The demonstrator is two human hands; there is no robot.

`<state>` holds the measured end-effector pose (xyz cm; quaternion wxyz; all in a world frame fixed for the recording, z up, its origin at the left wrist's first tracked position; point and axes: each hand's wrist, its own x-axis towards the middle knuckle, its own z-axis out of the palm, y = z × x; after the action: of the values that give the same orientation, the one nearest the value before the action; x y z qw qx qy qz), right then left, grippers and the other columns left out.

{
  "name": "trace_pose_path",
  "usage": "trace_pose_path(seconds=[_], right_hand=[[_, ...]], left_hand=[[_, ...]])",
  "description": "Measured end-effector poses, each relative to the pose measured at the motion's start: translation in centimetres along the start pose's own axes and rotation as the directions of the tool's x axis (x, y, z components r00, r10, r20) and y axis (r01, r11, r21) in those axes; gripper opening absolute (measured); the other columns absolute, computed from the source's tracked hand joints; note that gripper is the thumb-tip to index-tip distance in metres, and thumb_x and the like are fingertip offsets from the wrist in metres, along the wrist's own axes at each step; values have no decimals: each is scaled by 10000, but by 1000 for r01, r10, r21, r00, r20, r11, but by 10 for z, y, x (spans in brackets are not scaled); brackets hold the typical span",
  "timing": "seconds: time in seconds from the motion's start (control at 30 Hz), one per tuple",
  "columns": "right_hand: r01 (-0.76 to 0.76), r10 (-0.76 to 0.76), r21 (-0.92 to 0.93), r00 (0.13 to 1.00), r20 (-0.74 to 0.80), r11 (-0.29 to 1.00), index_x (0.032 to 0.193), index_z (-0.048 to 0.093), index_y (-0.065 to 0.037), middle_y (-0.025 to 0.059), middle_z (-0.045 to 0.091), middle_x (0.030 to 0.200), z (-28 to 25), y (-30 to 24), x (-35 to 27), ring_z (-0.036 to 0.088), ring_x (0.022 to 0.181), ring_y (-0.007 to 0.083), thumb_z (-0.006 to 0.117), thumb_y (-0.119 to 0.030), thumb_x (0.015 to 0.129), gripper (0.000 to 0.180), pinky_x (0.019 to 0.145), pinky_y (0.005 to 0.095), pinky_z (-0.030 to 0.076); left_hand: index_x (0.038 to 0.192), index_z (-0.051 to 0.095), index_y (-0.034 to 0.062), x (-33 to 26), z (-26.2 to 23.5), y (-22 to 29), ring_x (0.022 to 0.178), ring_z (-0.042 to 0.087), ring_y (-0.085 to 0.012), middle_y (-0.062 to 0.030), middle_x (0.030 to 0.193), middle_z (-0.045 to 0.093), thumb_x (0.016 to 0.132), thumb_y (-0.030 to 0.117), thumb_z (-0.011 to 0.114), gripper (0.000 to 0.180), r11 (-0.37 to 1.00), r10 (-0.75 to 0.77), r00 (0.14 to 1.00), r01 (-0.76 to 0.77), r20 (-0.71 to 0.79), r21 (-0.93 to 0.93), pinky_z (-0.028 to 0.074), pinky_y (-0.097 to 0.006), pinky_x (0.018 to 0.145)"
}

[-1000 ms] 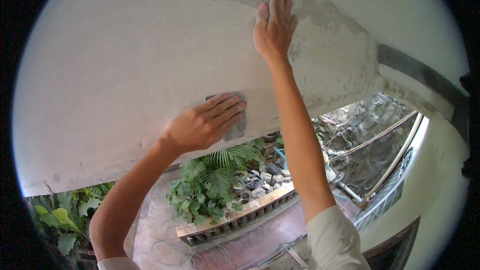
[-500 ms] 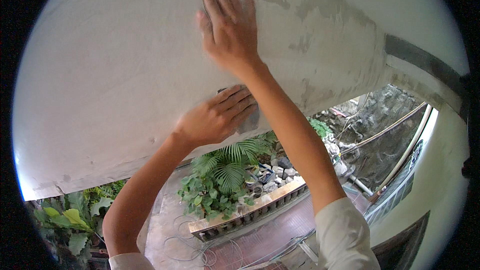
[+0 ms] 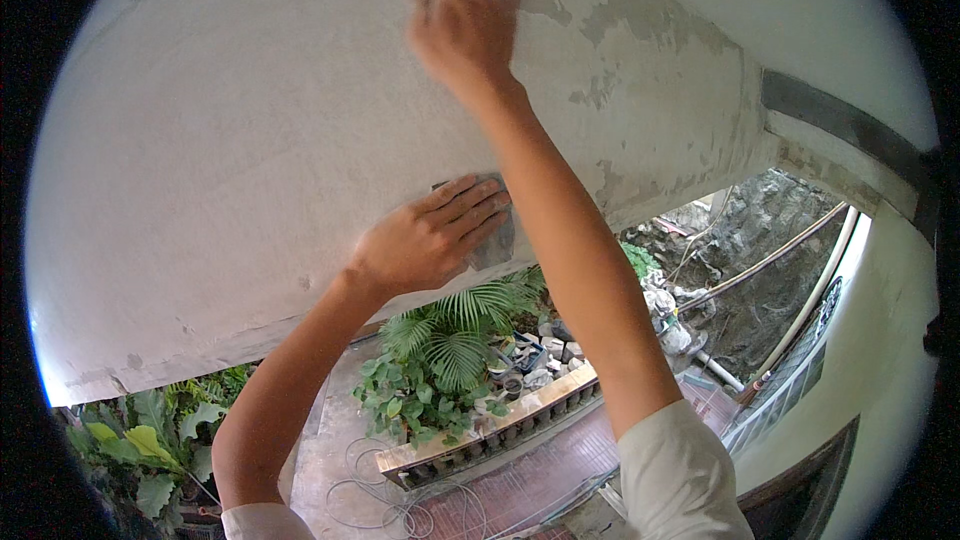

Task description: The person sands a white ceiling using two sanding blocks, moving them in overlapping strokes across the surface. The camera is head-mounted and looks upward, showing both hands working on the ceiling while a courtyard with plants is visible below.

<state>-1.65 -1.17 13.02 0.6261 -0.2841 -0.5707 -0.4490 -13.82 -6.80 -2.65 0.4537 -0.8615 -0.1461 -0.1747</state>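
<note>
A large whitish plastered surface (image 3: 230, 170) with grey patches spans the upper view. My left hand (image 3: 425, 240) lies flat against it close to its lower edge, fingers stretched out toward the right. Under and beside those fingers shows a dark grey patch (image 3: 495, 245); whether it is a thin sheet or part of the surface I cannot tell. Higher up, my right hand (image 3: 465, 25) rests on the plaster with its fingers extended upward, smeared by motion and partly cut by the top edge. Its palm side is hidden, and nothing shows gripped in it.
Far below are a balustrade (image 3: 500, 430), a palm plant (image 3: 455, 335), rubble (image 3: 545, 360) and a loose coiled cable (image 3: 385, 505). Broad-leaved plants (image 3: 145, 440) stand at lower left. At right, a dark band (image 3: 840, 110) crosses the wall, with pipes (image 3: 800, 310) lower down.
My right hand has slid upward along the plaster, its fingertips reaching the top edge of the view. My left hand has stayed in nearly the same place.
</note>
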Motion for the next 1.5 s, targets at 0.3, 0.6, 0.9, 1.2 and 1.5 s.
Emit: trace_pose_path(seconds=[0.3, 0.6, 0.9, 1.2, 1.5], right_hand=[[158, -149, 103, 985, -87, 982, 1392, 511, -81, 104, 500, 1455, 0, 23, 15, 452, 1351, 288, 447, -258, 985, 448, 1132, 562, 246], [124, -102, 170, 986, -135, 978, 1443, 433, -46, 161, 418, 1506, 9, 4, 12, 357, 1415, 315, 480, -204, 968, 503, 1143, 550, 241], [-295, 280, -78, 947, -160, 952, 1494, 363, -70, 118, 381, 1539, 0, 25, -3, 321, 1435, 320, 373, -297, 1024, 522, 1156, 552, 206], [-257, 261, 45, 950, -171, 965, 1494, 360, -85, 139, 358, 1545, -2, 48, -6, 296, 1446, 321, 375, -365, 1024, 547, 1173, 547, 180], [-137, 144, 82, 986, -85, 987, 1514, 321, -91, 124, 324, 1567, -3, 66, -17, 268, 1461, 307, 332, -367, 1036, 552, 1185, 546, 133]], left_hand=[[1265, 600, -9, -1, 1, 0, 1319, 491, -257, -109, 1363, 577, 759, 182, 618, 541, 1000, -2, 998, 0, -67, -25, 334, -394, 1166], [1246, 616, -8, -3, -1, 0, 1312, 496, -264, -110, 1341, 592, 793, 201, 605, 499, 999, -1, 999, 3, -38, 33, 336, -391, 1162], [1257, 603, -7, -1, 0, 0, 1328, 477, -250, -111, 1357, 578, 819, 182, 572, 479, 1000, 1, 998, -2, -63, -18, 325, -394, 1165], [1250, 609, 0, -2, -1, 0, 1325, 490, -248, -104, 1373, 572, 815, 180, 575, 472, 998, -36, 998, 34, -51, -47, 332, -397, 1169], [1278, 592, 34, -2, 1, 0, 1325, 490, -248, -87, 1385, 564, 753, 189, 586, 548, 999, -41, 996, 40, -77, -19, 365, -415, 1146]])
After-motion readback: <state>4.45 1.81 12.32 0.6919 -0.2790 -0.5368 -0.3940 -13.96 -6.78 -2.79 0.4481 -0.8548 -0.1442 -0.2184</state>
